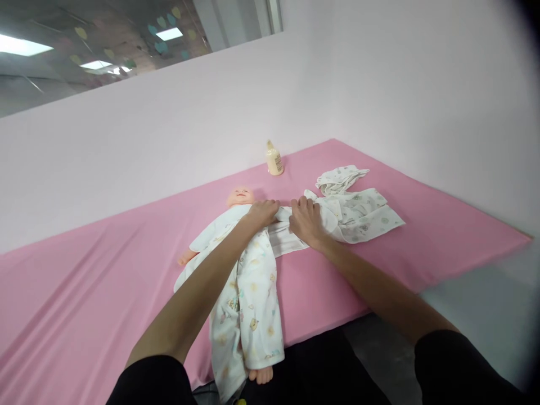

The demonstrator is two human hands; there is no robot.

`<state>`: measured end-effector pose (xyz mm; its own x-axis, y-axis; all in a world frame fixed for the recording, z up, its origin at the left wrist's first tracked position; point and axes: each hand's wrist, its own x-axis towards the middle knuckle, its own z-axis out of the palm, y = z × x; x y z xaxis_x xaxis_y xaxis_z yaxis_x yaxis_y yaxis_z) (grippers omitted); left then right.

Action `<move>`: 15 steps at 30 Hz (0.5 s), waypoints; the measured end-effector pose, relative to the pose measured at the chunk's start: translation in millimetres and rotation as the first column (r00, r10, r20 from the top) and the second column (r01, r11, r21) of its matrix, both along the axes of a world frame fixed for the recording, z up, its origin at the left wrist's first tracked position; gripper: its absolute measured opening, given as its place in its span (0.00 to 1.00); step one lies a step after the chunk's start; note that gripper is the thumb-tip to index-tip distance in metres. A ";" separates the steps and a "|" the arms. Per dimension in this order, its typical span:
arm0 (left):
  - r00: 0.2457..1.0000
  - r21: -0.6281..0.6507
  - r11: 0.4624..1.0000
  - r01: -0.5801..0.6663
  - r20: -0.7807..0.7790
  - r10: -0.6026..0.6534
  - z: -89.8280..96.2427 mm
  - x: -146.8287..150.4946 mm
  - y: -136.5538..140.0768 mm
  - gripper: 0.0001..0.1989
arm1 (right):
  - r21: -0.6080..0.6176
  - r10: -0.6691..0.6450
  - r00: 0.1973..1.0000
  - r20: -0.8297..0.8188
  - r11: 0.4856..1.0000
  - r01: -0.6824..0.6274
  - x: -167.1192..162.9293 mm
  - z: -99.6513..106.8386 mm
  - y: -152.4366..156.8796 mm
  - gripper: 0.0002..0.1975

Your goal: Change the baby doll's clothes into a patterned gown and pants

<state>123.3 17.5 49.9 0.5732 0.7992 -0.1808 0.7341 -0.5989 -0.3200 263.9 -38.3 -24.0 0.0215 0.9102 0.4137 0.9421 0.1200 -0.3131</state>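
Black sleeves [154,382] | left hand [264,212], right hand [306,219]: fingers pinching wrinkled white cloth [284,214] | smooth-headed doll [241,196]

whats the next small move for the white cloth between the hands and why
Probably ease the creased white cloth gently flat: the left hand and right hand both curl at its upper edge, and folds show between them, beside the pale plastic-looking doll in white printed clothing.

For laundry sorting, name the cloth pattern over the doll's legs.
White cloth with small scattered coloured prints, in head view.
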 end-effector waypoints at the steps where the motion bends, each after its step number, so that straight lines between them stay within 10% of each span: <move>1: 1.000 0.007 1.000 0.000 0.001 0.000 0.4 -0.9 -1.4 0.17 | -0.007 -0.025 1.000 -0.008 1.000 0.025 1.5 0.3 -0.3 0.14; 15: 0.990 -0.004 1.000 0.021 0.137 -0.021 3.5 -14.2 -1.1 0.13 | -0.352 -0.207 0.955 -0.211 0.928 0.123 47.8 8.0 25.8 0.17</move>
